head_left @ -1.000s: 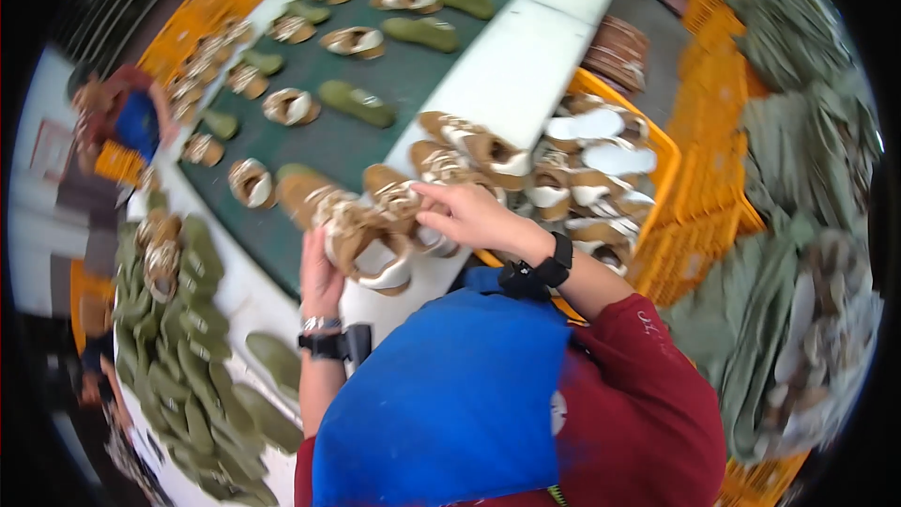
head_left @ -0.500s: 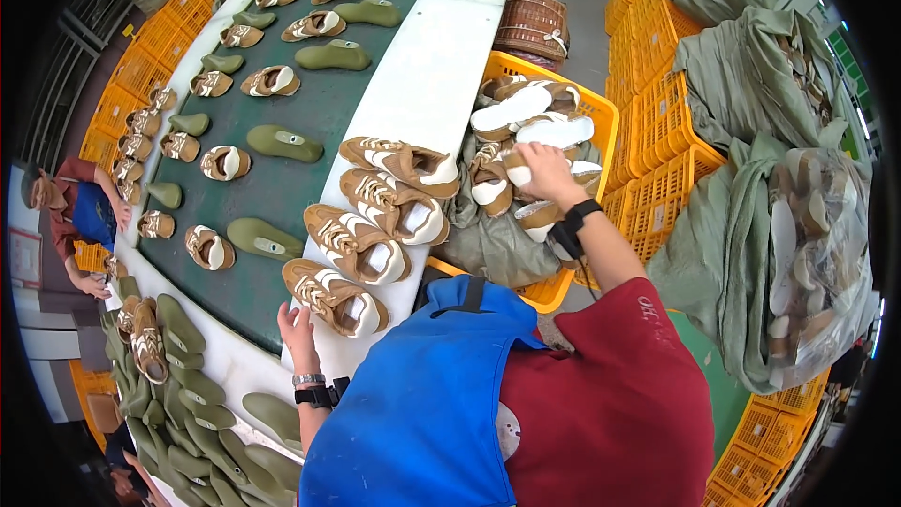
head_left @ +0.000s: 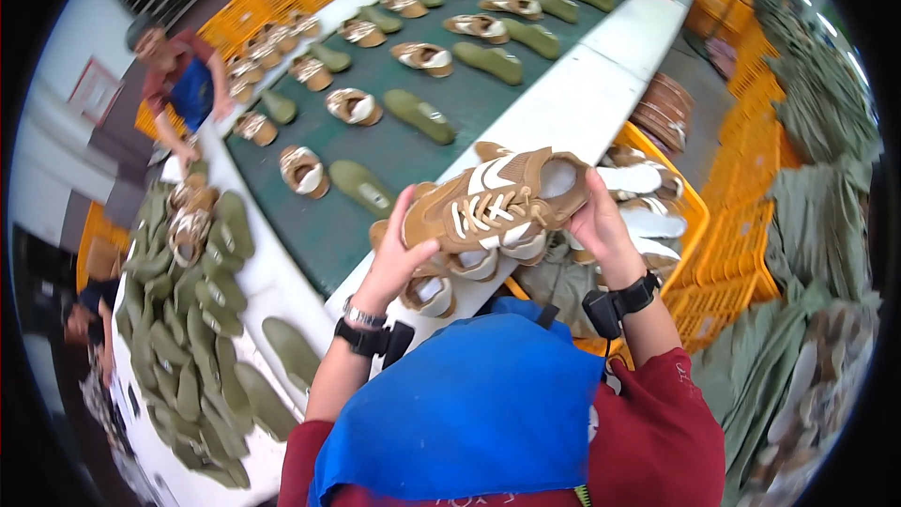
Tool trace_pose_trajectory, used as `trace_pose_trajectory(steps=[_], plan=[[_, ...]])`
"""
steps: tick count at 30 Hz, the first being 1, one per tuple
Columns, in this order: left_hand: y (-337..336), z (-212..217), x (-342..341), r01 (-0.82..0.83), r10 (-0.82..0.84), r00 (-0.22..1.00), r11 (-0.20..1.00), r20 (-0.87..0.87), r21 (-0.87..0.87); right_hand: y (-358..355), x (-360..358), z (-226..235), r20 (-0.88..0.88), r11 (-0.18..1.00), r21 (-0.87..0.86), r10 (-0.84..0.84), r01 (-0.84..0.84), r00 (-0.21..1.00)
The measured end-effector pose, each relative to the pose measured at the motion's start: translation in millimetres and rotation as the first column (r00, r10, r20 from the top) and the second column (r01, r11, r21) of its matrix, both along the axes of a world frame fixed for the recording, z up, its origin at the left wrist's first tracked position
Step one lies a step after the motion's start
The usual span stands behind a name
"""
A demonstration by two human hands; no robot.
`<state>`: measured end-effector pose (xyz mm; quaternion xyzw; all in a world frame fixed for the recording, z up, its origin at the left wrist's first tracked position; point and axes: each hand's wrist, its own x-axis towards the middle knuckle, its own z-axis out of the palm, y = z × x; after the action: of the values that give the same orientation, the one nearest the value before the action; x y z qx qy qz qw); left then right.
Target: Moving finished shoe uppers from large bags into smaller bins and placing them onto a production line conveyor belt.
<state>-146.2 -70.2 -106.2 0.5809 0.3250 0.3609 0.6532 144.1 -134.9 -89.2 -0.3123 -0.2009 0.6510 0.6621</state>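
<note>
Between both hands I hold a tan and white lace-up sneaker (head_left: 497, 195), its toe to the left and its open collar to the right. My left hand (head_left: 392, 258) is closed on the toe end. The heel end sits in the grip of my right hand (head_left: 603, 223). Partly hidden beneath it, several similar sneakers (head_left: 430, 295) rest on the white ledge (head_left: 615, 70). To the right of them, a yellow crate (head_left: 695, 214) holds more sneakers with white soles showing.
Sneakers and olive shoe lasts (head_left: 419, 116) stand in rows on the green belt (head_left: 282, 219). Many loose lasts (head_left: 178, 338) are heaped at the left. A co-worker (head_left: 183, 75) stands at the far left. Stacked yellow crates (head_left: 737, 253) and draped green cloth (head_left: 821, 197) line the right.
My right hand has come out of the crate to the ledge, and a sneaker is now held up between both hands. My left hand has moved right onto its toe. The view has turned left.
</note>
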Motion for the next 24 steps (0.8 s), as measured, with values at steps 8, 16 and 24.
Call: trace_pose_trajectory(steps=[8, 16, 24], plan=[[-3.5, 21.3, -51.6, -0.316, 0.306, 0.948, 0.938, -0.092, -0.139, 27.7, -52.7, -5.8, 0.757, 0.947, 0.243, -0.051, -0.209, 0.652], [-31.4, -3.9, -85.2, -0.317, 0.268, 0.946, 0.885, -0.185, -0.341, 12.9, -69.7, -8.8, 0.781, 0.904, 0.085, 0.201, -0.419, 0.591], [-52.4, 9.9, -109.1, 0.004, 0.657, 0.387, 0.7, -0.647, 0.714, 16.7, -82.8, -16.3, 0.372, 0.886, -0.119, 0.459, -0.449, 0.807]])
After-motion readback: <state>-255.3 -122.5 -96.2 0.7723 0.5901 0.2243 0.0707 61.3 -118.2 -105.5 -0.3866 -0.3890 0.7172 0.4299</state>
